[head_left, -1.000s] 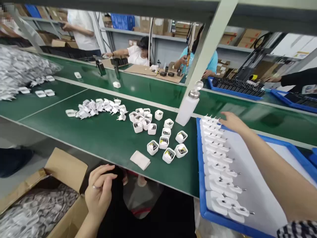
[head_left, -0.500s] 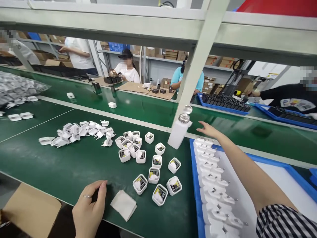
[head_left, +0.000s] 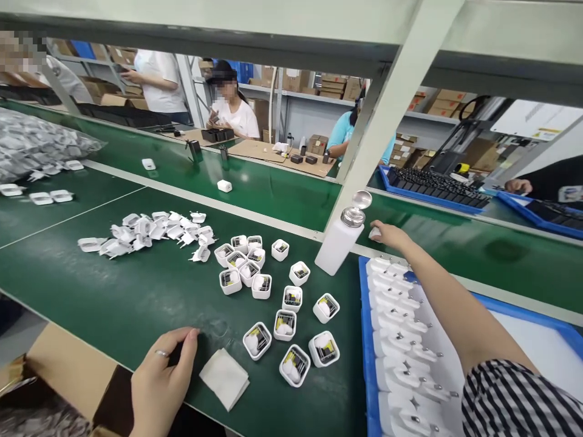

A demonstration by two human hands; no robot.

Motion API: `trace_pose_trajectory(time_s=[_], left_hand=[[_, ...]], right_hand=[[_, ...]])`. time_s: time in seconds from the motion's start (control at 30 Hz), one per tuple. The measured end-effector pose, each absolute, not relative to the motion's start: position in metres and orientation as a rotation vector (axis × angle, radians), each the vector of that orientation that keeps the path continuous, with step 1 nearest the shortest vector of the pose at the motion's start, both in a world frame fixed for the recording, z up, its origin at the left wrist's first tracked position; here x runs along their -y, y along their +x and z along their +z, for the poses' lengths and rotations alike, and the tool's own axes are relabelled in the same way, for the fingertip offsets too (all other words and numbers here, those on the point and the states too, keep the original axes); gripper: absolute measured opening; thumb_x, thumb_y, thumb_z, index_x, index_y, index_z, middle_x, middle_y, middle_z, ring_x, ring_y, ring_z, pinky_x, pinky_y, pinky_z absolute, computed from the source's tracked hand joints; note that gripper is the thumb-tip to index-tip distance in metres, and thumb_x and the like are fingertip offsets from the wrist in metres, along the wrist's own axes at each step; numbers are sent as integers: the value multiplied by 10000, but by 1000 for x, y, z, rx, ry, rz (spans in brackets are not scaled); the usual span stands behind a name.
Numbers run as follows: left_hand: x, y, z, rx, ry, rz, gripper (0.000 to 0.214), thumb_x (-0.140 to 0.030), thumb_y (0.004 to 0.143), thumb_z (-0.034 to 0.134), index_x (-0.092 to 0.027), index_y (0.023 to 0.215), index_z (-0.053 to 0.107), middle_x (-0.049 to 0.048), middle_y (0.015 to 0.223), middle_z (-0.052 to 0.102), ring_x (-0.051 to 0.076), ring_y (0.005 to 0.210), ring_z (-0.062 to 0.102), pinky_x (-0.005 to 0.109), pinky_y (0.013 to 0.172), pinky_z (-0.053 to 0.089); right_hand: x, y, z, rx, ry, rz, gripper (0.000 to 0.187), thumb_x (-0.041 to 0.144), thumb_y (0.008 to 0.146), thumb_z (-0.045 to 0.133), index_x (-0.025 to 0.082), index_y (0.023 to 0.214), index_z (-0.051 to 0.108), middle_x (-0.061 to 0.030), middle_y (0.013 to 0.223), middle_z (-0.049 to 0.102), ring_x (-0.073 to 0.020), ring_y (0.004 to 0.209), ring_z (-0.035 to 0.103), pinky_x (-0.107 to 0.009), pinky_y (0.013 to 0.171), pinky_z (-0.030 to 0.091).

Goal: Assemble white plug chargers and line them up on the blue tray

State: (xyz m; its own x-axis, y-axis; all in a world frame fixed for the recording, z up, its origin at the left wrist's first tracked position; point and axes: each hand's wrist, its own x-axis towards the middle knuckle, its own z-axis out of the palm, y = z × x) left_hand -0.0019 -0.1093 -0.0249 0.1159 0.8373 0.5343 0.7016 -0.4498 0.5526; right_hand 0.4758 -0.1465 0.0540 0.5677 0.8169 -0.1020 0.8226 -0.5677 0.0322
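Observation:
My right hand reaches past the far corner of the blue tray and closes on a small white piece, beside the white pump bottle. Rows of white plug caps fill the tray's left side. My left hand rests at the near edge of the green table, fingers curled onto the mat next to a folded white cloth. Several open white charger shells stand between my hands. A heap of white plug parts lies further left.
A grey upright post rises behind the bottle. A green conveyor runs across, carrying a white charger. People work on the far side at trays of black parts. A cardboard box sits below the table at my left.
My right hand moved forward from above the tray to beside the bottle and closed on a small white piece. My left hand came up from my lap to the table edge.

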Motion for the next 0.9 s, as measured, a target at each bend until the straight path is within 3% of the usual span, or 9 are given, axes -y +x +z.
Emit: trace_pose_trajectory(time_s=[0.1, 0.17, 0.37, 0.57, 0.7, 0.8, 0.9], left_hand=[[109, -1, -23, -1530, 2252, 1254, 288, -428, 722, 381, -219, 631, 556, 0, 632, 620, 148, 610, 571, 228, 516, 406], [109, -1, -22, -1486, 2287, 1269, 288, -421, 728, 374, -217, 626, 550, 2, 621, 614, 147, 595, 563, 229, 503, 395], [111, 0, -22, -1403, 2327, 1282, 239, -355, 741, 393, -201, 640, 547, 10, 641, 613, 149, 628, 562, 225, 534, 395], [111, -2, -27, -1261, 2301, 1331, 184, -287, 733, 436, -182, 640, 556, 17, 645, 614, 140, 630, 562, 220, 563, 405], [111, -7, -25, -1083, 2207, 1303, 164, -258, 725, 457, -176, 638, 569, 16, 651, 616, 130, 642, 565, 218, 601, 425], [111, -13, -20, -1020, 1953, 1265, 189, -265, 744, 433, -170, 652, 567, 19, 684, 621, 129, 682, 571, 224, 634, 444], [111, -20, -17, -1048, 1659, 1279, 202, -286, 753, 418, -159, 689, 562, 24, 695, 625, 132, 683, 578, 235, 629, 460]], right_hand=[[166, 474, 61, -1313, 2773, -56, 521, 260, 716, 445, 88, 1195, 334, -165, 1055, 511, -263, 922, 504, -330, 731, 398], [180, 471, 69, -1256, 2807, -21, 491, 274, 711, 453, 70, 1153, 390, -172, 1066, 500, -258, 926, 502, -317, 748, 396], [230, 430, 112, -1208, 2939, 171, 363, 295, 671, 505, 153, 1005, 515, -114, 1028, 522, -247, 908, 506, -317, 785, 395], [265, 348, 163, -1248, 3243, 423, 295, 347, 614, 550, 218, 878, 520, -71, 907, 577, -260, 788, 538, -386, 714, 424], [253, 287, 178, -1604, 3257, 278, 321, 414, 547, 581, 248, 803, 483, -39, 831, 591, -241, 723, 559, -374, 668, 440], [223, 238, 172, -2020, 2894, -24, 330, 395, 530, 593, 232, 782, 457, -26, 798, 591, -226, 719, 562, -332, 615, 441], [184, 188, 152, -2285, 2413, -337, 272, 317, 596, 556, 207, 821, 448, -14, 767, 580, -174, 643, 546, -271, 535, 418]])
